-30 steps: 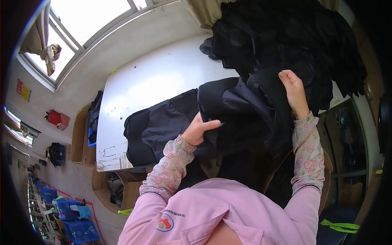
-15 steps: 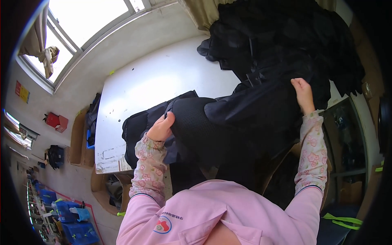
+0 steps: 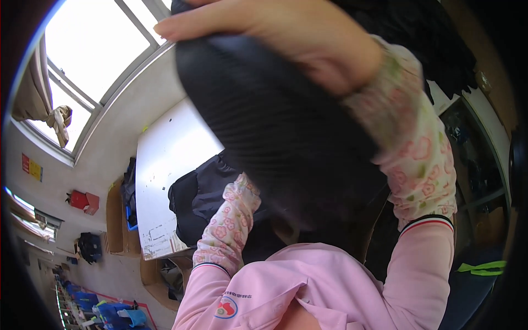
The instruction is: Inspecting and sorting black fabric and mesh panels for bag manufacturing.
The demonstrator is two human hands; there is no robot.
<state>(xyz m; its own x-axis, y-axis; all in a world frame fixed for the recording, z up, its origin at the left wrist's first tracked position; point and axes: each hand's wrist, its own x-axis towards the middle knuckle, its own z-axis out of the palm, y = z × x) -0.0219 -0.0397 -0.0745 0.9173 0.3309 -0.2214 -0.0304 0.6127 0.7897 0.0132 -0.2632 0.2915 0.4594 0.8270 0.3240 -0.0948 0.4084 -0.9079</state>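
The right hand (image 3: 291, 34) is positioned at the top of the view, close to the camera, and grasps the upper part of a black ribbed garment (image 3: 264, 124). The thumb lies across the near face of the cloth, its tip projecting past the left edge; the fingertips are partly cut off by the picture's upper border. The garment hangs from this grip in front of the person's chest, slightly blurred, and covers part of the white table (image 3: 159, 159).

The left hand is concealed behind the garment; only its floral sleeve cover (image 3: 225, 223) is visible, so the state of its fingers cannot be determined.

A second black garment (image 3: 206, 179) lies on the table near the left sleeve cover. A heap of black cloth (image 3: 418, 41) occupies the upper right, behind the right forearm. A cardboard box (image 3: 157, 275) stands beneath the table's near-left edge. A window (image 3: 99, 49) with a knotted curtain (image 3: 59, 118) is at upper left.
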